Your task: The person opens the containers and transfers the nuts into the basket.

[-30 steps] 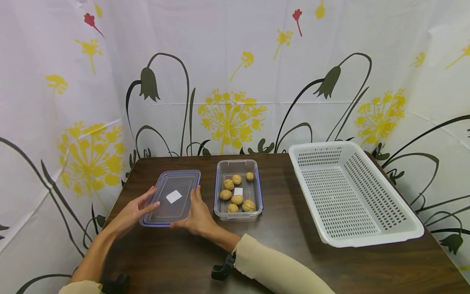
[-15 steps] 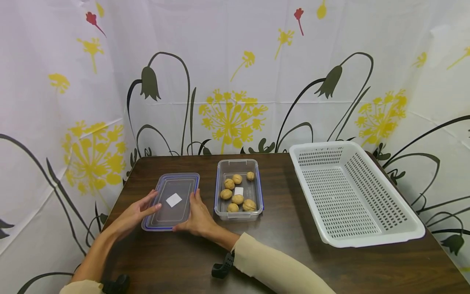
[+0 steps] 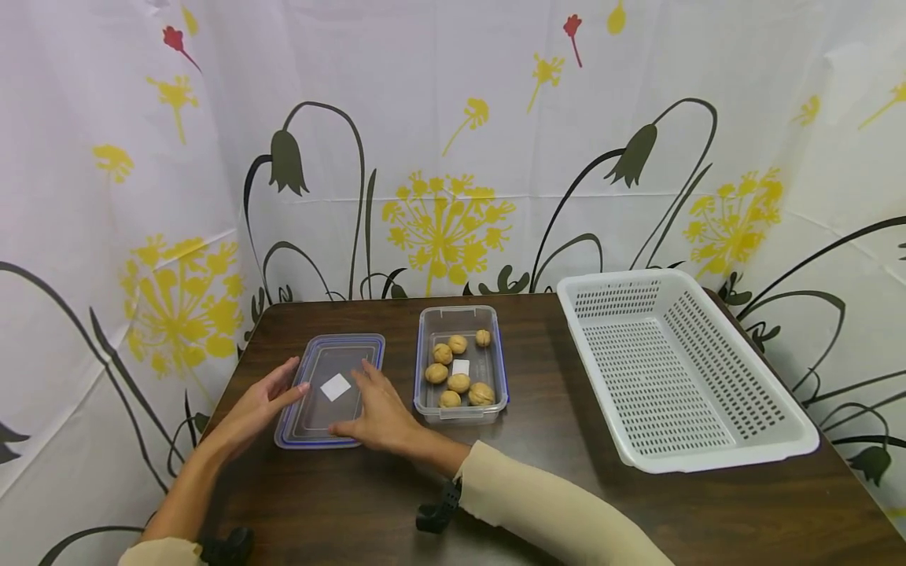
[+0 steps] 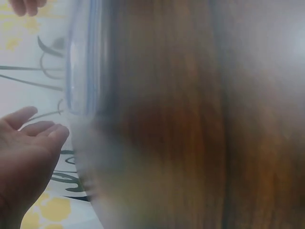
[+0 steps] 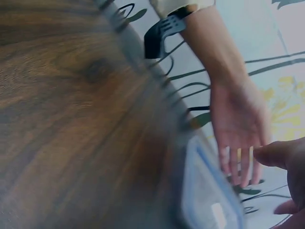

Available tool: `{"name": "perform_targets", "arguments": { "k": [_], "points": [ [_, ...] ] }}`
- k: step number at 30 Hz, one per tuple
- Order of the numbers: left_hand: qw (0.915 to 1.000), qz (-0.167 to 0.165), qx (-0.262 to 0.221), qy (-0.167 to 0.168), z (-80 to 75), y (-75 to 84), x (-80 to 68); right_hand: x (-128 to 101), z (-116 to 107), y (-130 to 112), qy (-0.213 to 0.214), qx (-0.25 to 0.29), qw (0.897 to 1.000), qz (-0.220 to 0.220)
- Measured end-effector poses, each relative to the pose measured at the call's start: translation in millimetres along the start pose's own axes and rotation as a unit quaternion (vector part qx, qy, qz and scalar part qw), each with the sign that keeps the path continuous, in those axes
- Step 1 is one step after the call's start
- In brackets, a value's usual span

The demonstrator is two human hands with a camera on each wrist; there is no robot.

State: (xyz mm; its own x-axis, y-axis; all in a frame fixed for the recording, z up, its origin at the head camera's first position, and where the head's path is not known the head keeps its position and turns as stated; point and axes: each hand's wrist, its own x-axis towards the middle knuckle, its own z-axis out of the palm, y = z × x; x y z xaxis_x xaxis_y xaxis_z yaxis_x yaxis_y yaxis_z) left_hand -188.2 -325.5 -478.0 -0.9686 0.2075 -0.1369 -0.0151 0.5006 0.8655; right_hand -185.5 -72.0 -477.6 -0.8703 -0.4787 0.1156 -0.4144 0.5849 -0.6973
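Note:
A translucent rectangular plastic lid (image 3: 311, 417) with a blue line round its edge and a white square sticker (image 3: 336, 387) lies flat on the left of the table. My left hand (image 3: 255, 409) is at its left edge, fingers extended and thumb reaching over the rim. Over the lid's right side is my right hand (image 3: 382, 413), fingers spread and holding nothing. To the right stands an uncovered clear plastic box (image 3: 456, 415) with several walnuts (image 3: 458, 383) inside. The left wrist view catches the lid's edge (image 4: 83, 62), and the right wrist view its blue-edged corner (image 5: 200, 167).
A large white perforated basket (image 3: 715, 464) takes up the right side of the dark wooden table (image 3: 545, 448). A flowered curtain (image 3: 453, 94) hangs behind and along both sides.
The lid has shifted slightly toward me. My right hand has let go of its right edge and moved inward over it, while the left hand stays at the left edge.

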Motion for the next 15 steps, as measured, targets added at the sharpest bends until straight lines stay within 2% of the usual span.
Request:
{"name": "perform_targets", "arguments": {
  "k": [8, 15],
  "points": [
    [0.9999, -0.005, 0.005, 0.009, 1.9, 10.6, 7.8, 5.2, -44.4, -11.9, -0.009, -0.012, 0.998, -0.060],
    [0.9995, 0.027, 0.012, -0.010, 12.0, 26.8, 16.5, 10.7, -90.5, -4.4, -0.023, -0.011, 0.998, -0.050]
  ]
}}
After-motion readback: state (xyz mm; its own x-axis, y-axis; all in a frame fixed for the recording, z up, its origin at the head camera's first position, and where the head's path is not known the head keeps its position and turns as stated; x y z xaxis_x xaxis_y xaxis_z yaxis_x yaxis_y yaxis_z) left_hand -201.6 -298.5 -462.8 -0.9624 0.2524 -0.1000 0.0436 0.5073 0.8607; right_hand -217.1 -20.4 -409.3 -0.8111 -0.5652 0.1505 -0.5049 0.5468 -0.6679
